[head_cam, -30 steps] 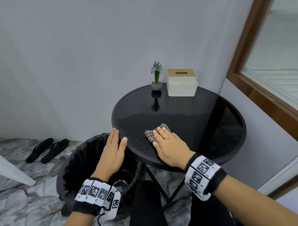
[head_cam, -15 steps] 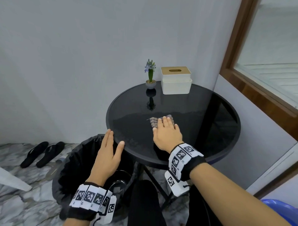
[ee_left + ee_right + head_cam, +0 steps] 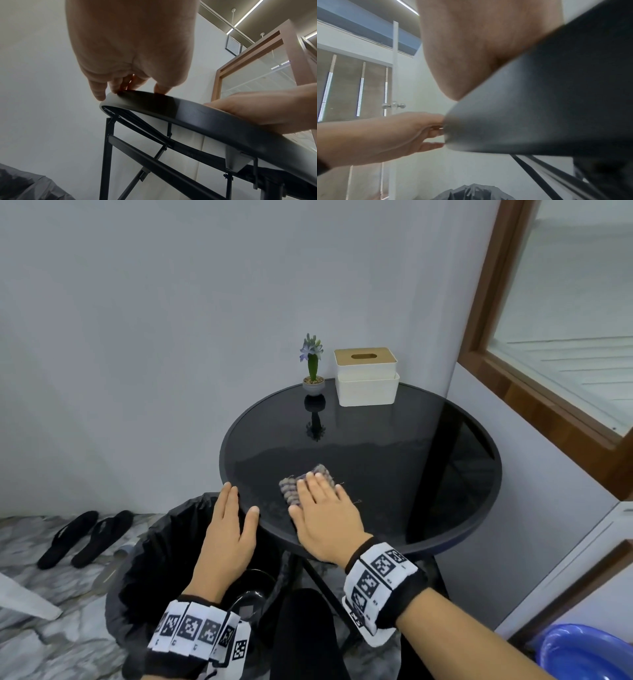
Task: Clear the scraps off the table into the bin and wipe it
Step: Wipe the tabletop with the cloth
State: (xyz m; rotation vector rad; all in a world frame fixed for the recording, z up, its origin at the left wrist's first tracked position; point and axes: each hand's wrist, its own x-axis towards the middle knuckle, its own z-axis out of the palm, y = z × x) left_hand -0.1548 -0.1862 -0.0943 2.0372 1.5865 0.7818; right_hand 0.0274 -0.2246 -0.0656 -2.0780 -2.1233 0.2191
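A round black glass table stands against the wall. My right hand lies flat on a knitted grey-purple cloth near the table's front left, fingers straight, pressing it to the glass. My left hand is held flat against the table's left rim, fingers straight, just above the black-lined bin. In the right wrist view the palm rests on the table edge, and the cloth is hidden. No scraps show on the glass.
A small potted flower and a white tissue box with a wooden lid stand at the table's back. Black slippers lie on the marble floor at left. A blue basin sits at the lower right. A wood-framed window lines the right wall.
My right hand slid the cloth away over the glass, then back toward the left rim near my left hand. The left hand stayed at the rim above the bin.
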